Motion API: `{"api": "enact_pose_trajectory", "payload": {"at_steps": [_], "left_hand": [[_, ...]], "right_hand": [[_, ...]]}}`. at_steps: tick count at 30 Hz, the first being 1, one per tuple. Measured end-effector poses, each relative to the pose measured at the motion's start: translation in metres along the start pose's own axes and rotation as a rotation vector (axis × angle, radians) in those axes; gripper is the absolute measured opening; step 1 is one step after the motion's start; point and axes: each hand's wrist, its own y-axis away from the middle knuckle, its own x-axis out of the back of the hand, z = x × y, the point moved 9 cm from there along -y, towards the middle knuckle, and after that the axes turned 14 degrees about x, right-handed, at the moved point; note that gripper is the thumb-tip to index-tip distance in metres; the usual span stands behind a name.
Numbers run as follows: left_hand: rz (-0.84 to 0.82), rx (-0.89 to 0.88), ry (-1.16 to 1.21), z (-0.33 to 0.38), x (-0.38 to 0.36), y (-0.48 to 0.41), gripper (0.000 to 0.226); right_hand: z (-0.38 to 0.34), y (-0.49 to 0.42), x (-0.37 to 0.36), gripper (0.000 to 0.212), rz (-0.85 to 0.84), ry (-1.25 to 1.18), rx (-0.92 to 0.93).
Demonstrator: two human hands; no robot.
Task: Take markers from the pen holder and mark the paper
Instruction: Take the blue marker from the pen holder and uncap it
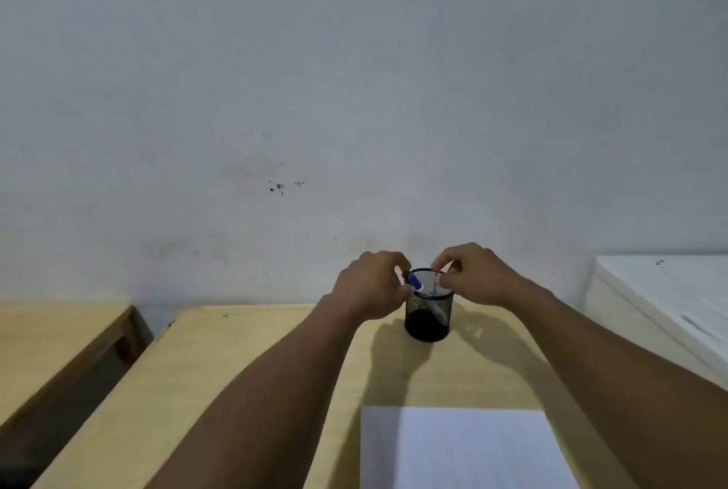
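Note:
A black mesh pen holder (428, 317) stands near the far edge of the wooden table (244, 378). My left hand (370, 285) is at the holder's left rim, fingers closed on a blue-capped marker (414, 283) that leans out over the rim. My right hand (474, 275) hovers at the right rim with fingertips pinched over the opening; something small and white shows at them, but I cannot tell what. A white sheet of paper (465, 449) lies flat on the table near me, below the holder.
A grey wall (354, 94) rises right behind the table. A second wooden table (51, 346) stands to the left across a dark gap. A white cabinet or box (665, 303) sits at the right edge.

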Motion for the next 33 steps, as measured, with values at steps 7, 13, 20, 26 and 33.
{"api": "enact_pose_trajectory", "payload": {"at_steps": [7, 13, 20, 26, 33], "left_hand": [[0.057, 0.03, 0.032, 0.002, -0.021, -0.03, 0.019], [0.062, 0.054, 0.27, 0.0, -0.004, -0.022, 0.01], [0.015, 0.183, 0.892, -0.026, 0.04, 0.026, 0.023], [-0.32, 0.289, 1.178, -0.055, 0.028, 0.067, 0.012], [-0.387, 0.361, 1.213, -0.099, 0.006, 0.094, 0.008]], "right_hand": [[0.033, -0.011, -0.009, 0.016, 0.045, -0.042, -0.047], [0.025, -0.001, -0.003, 0.015, 0.082, -0.094, -0.056], [-0.013, 0.034, -0.016, 0.036, 0.079, -0.381, -0.186], [-0.046, 0.056, -0.066, 0.064, 0.064, -0.857, -0.313], [-0.072, 0.055, -0.101, 0.024, 0.22, -1.114, -0.266]]}}
